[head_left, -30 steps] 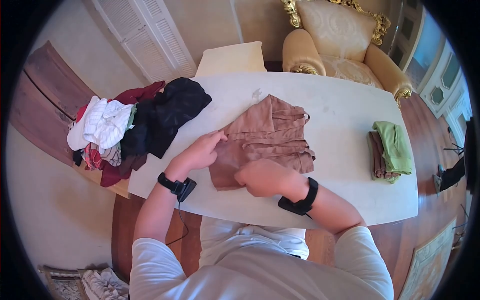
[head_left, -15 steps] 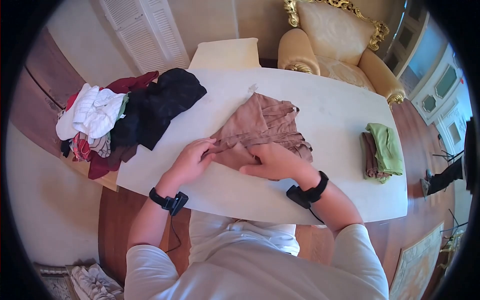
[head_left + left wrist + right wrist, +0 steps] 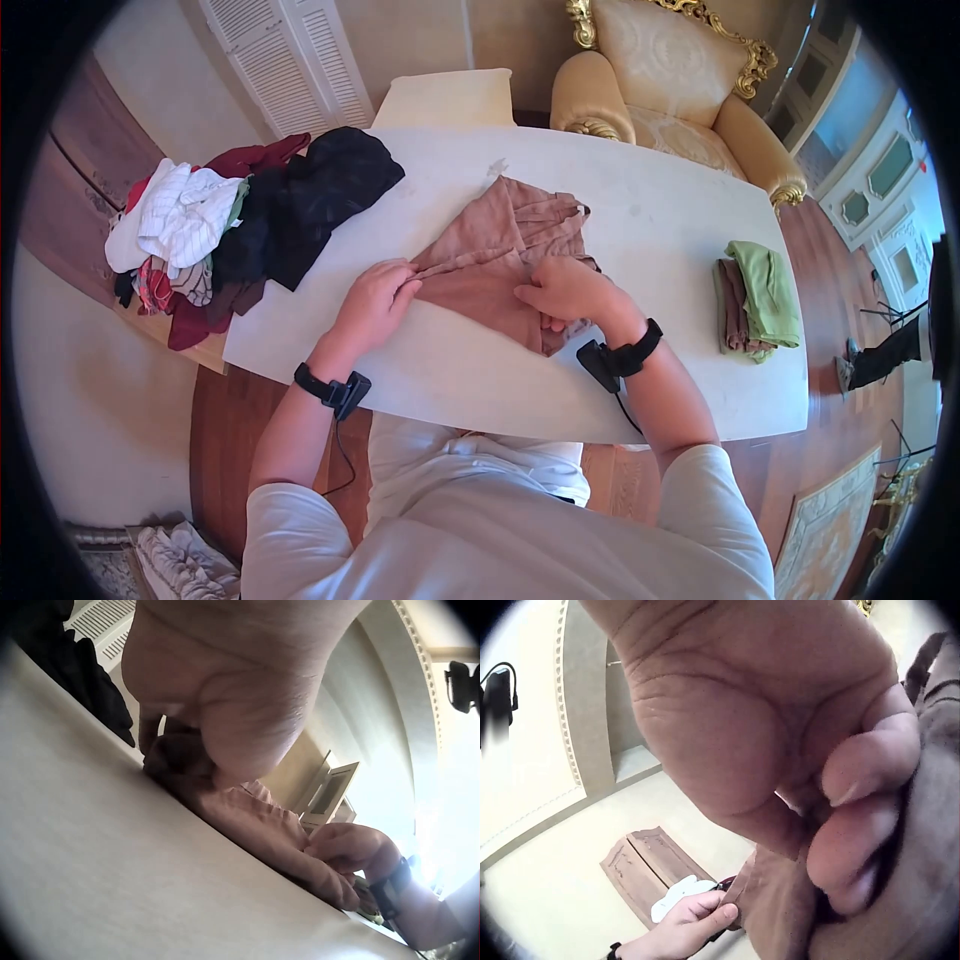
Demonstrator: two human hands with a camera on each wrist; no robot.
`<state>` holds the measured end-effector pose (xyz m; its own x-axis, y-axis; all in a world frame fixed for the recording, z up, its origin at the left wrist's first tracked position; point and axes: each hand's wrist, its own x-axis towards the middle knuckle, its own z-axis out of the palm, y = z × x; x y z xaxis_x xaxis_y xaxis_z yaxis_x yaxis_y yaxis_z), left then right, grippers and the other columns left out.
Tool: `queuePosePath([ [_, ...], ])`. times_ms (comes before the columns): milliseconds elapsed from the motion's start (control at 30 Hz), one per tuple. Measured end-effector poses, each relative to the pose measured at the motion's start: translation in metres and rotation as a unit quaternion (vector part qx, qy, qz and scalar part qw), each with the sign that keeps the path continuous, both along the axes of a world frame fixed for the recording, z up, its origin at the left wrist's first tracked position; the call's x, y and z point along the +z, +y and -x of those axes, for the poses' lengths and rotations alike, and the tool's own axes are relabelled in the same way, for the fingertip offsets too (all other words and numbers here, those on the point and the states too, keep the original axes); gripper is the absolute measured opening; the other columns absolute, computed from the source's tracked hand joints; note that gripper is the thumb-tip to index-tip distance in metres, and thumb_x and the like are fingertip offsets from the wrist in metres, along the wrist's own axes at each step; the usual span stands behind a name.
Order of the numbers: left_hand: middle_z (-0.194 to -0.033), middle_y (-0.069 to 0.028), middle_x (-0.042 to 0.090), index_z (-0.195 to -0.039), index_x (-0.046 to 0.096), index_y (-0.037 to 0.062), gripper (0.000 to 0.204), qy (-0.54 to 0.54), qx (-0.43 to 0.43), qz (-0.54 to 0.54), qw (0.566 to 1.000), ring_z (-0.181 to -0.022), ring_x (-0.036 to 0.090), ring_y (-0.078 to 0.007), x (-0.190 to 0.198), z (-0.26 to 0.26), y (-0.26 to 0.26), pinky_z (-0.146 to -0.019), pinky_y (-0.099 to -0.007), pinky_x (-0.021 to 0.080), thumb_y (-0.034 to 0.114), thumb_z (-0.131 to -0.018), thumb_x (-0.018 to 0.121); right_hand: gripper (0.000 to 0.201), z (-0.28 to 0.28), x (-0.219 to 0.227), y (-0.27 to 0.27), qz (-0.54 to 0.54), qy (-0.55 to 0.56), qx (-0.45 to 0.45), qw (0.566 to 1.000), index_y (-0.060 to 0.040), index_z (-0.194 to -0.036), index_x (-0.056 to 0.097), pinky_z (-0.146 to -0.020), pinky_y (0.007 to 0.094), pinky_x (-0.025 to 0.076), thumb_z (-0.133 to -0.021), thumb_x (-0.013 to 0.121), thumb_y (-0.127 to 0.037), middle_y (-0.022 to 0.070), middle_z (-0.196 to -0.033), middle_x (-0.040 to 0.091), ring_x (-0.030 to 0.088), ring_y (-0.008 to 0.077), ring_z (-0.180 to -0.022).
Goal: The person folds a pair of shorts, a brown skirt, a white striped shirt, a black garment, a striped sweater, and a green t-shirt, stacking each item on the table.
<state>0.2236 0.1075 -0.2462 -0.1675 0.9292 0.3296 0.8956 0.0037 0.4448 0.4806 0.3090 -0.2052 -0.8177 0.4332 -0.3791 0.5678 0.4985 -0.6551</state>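
Note:
A soft brown garment [image 3: 475, 225] lies partly folded and wrinkled on the white table in front of me. My left hand [image 3: 372, 305] pinches its left corner between thumb and fingers; in the left wrist view the cloth bunches under that hand [image 3: 240, 690], low over the tabletop. At the right side of the garment, my right hand [image 3: 580, 295] grips the cloth with curled fingers. The right wrist view shows the fingers of this hand [image 3: 757, 712] bent into the brown fabric [image 3: 776, 907]. A flap of the garment stretches between both hands, its near edge slanting down to the right.
Left on the table [image 3: 420, 400] is a heap of clothes, with a black garment [image 3: 310, 210] and a white striped one [image 3: 190, 215]. A folded green garment [image 3: 768, 295] and brown cloth [image 3: 733, 310] lie at the right. Beyond stands a gold armchair [image 3: 670, 75].
The front part of the brown garment has been lifted and turned, so its outline is narrower. The right hand has gone from lying over the cloth to gripping its right side; the left keeps near the left corner.

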Motion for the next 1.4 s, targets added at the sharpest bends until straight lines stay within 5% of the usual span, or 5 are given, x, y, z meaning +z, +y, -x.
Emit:
queuePosePath([
  [300, -0.120, -0.0197, 0.070, -0.094, 0.066, -0.0012, 0.018, 0.000, 0.015, -0.036, 0.999, -0.124, 0.060, -0.0398, -0.012, 0.007, 0.009, -0.103, -0.0447, 0.050, 0.015, -0.096, 0.072, 0.029, 0.008, -0.022, -0.007, -0.108, 0.236, -0.038, 0.965, 0.0003, -0.108, 0.059, -0.081, 0.0510, 0.054, -0.091, 0.073, -0.019, 0.0243, -0.091, 0.072, 0.070, 0.0454, -0.095],
  [467, -0.129, -0.0168, 0.068, -0.097, 0.064, 0.0020, 0.021, 0.009, 0.027, 0.001, 1.000, -0.130, 0.059, -0.0359, -0.011, 0.008, 0.006, -0.103, -0.0407, 0.051, 0.017, -0.092, 0.079, 0.031, 0.008, -0.027, -0.004, -0.132, 0.218, -0.038, 0.966, -0.0008, -0.108, 0.056, -0.079, 0.0518, 0.054, -0.089, 0.074, -0.017, 0.0224, -0.089, 0.072, 0.070, 0.0446, -0.092],
  [700, -0.108, -0.0110, 0.069, -0.099, 0.064, 0.0019, 0.023, -0.132, 0.075, 0.013, 0.988, -0.093, 0.069, -0.0214, 0.005, -0.001, 0.006, -0.084, -0.0333, 0.057, 0.013, -0.089, 0.081, 0.021, 0.009, -0.039, -0.004, -0.206, 0.171, -0.001, 0.964, -0.0040, -0.096, 0.059, -0.072, 0.0497, 0.052, -0.087, 0.075, -0.015, 0.0182, -0.080, 0.069, 0.069, 0.0416, -0.083],
  [1000, -0.114, -0.0089, 0.071, -0.099, 0.068, -0.0027, 0.014, -0.106, 0.008, 0.037, 0.994, -0.091, 0.071, -0.0167, -0.003, 0.015, 0.007, -0.083, -0.0302, 0.058, 0.005, -0.092, 0.078, 0.036, 0.011, -0.036, -0.018, -0.299, 0.271, 0.099, 0.910, -0.0011, -0.116, 0.069, -0.096, 0.0424, 0.053, -0.081, 0.069, 0.000, 0.0164, -0.129, 0.062, 0.064, 0.0396, -0.112],
  [1400, -0.097, -0.0084, 0.069, -0.124, 0.062, 0.0039, 0.045, -0.260, 0.144, 0.199, 0.934, -0.081, 0.068, -0.0149, 0.031, 0.039, 0.004, -0.068, -0.0319, 0.057, 0.037, -0.097, 0.077, 0.053, 0.011, -0.031, -0.024, -0.324, 0.226, 0.113, 0.912, -0.0041, -0.126, 0.068, -0.102, 0.0429, 0.051, -0.073, 0.070, 0.001, 0.0150, -0.135, 0.057, 0.055, 0.0382, -0.125],
])
